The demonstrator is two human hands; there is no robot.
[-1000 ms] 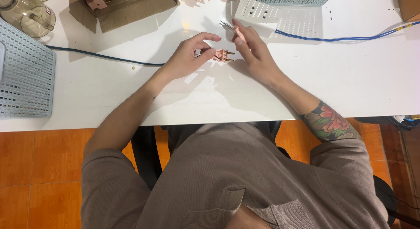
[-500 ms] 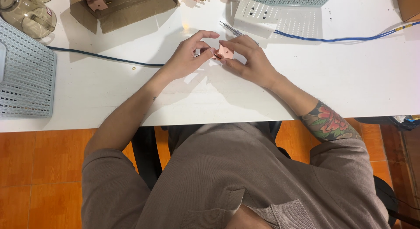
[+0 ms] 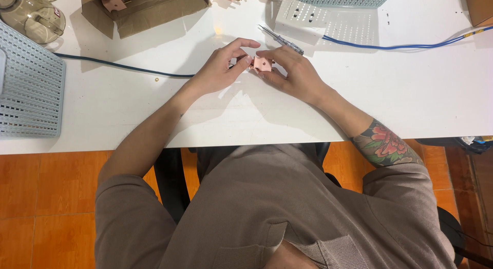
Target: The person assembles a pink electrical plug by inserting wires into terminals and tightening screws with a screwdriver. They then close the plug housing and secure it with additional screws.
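A wide white table [image 3: 421,94] fills the view, with the person seated close against its near edge. At the far left stands a pale blue perforated basket [image 3: 28,89], and an open cardboard box [image 3: 149,9] sits at the back with a pink plug piece inside. A white socket strip [image 3: 303,14] lies near the back edge, a blue cable [image 3: 411,45] running off to the right of it, while a dark cable [image 3: 118,67] crosses the table from the left. A slim screwdriver [image 3: 281,39] rests just beyond the hands.

Both hands meet over the middle of the table. The left hand [image 3: 218,71] has its fingers curled, thumb and forefinger closing on the left side of a small pink plug body [image 3: 261,64]. The right hand [image 3: 292,73] cradles the same piece from the right and beneath, fingers bent loosely round it, so the piece sits between the two sets of fingertips, just above the tabletop.

The small pink plug body looks like hard moulded plastic: light, stiff, rather smooth, and small enough to slip out of a loose pinch. To my eye the flat side faces are the safest places to hold. Whether any prongs stick out underneath, I cannot tell.
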